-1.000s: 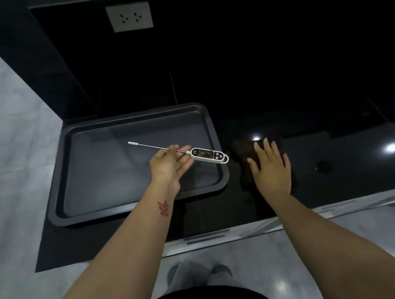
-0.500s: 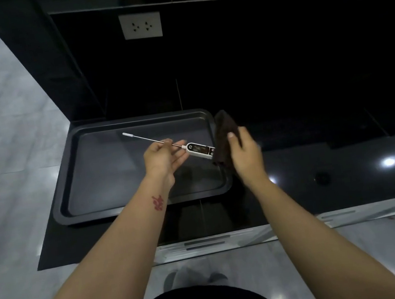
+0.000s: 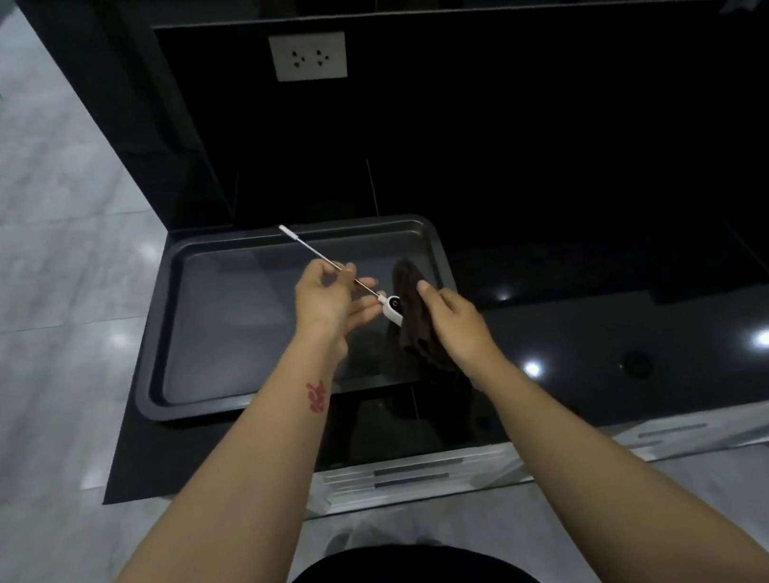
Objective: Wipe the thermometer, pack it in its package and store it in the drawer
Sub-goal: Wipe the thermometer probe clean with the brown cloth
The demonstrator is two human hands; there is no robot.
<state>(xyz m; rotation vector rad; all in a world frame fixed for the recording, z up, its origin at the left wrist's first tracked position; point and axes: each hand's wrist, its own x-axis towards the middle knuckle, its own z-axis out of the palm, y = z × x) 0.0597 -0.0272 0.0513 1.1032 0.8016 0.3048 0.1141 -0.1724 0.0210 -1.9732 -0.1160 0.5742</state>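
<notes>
My left hand point(image 3: 330, 299) pinches the thin metal probe of the thermometer point(image 3: 392, 309), a white-bodied stick thermometer held above the tray with its capped tip pointing up and away. My right hand point(image 3: 455, 325) grips a dark brown cloth point(image 3: 415, 316) that wraps over the white body, hiding most of the display. The cloth's loose end hangs down below my right hand. No package is in view.
A dark baking tray point(image 3: 187, 320) lies on the glossy black counter point(image 3: 624, 305), under both hands. A white wall socket point(image 3: 309, 57) sits on the black back wall. Pale drawer fronts point(image 3: 415, 474) run under the counter edge. Grey tiled floor lies to the left.
My right hand lifted the cloth off the counter and brought it onto the thermometer's body. My left hand tilted the probe more upright.
</notes>
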